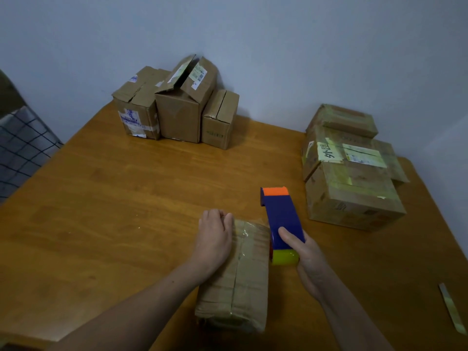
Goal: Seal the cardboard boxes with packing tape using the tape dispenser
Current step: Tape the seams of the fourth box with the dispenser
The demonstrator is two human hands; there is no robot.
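A small flat cardboard box (249, 274) lies on the wooden table (101, 198) in front of me, its top covered with clear tape. My left hand (215, 239) rests on its far left corner, with the fingers curled over the far edge. My right hand (301, 259) grips a blue tape dispenser (281, 214) with an orange tip and a yellow roll end. The dispenser sits just to the right of the box, at its far right corner, and points away from me.
Three brown boxes (177, 107) with unsealed flaps stand at the back against the wall. A pile of taped boxes (352, 173) sits at the right. A loose strip of tape (453, 309) lies at the table's right edge. Checked fabric (22, 145) shows at the left.
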